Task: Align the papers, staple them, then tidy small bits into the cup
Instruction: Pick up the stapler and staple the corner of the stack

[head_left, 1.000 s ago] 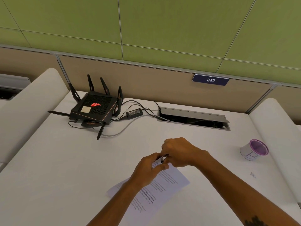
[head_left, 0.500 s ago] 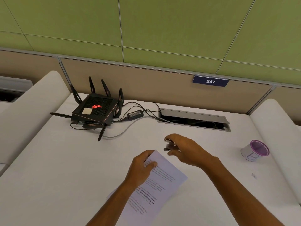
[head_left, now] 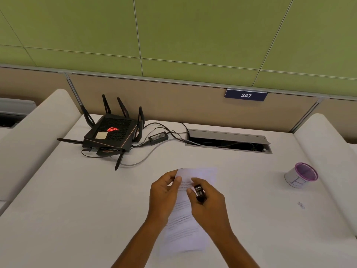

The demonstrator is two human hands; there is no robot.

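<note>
The printed white papers [head_left: 195,178] are lifted off the white desk [head_left: 96,200] in front of me, their far edge raised. My left hand [head_left: 164,194] pinches the papers by their top left corner. My right hand [head_left: 208,202] is closed around a small black stapler [head_left: 200,193], held over the sheet just right of that corner. A white cup with a purple rim [head_left: 301,176] stands at the right of the desk. A few small bits [head_left: 301,205] lie on the desk in front of the cup.
A black router with antennas [head_left: 111,133] sits at the back left, with a power brick [head_left: 158,136] and cables running to an open cable tray [head_left: 228,141] at the back. White padded dividers flank the desk on both sides.
The papers have been turned from slanted to nearly straight and lifted. My right hand with the stapler came back from the far side toward me, over the sheet.
</note>
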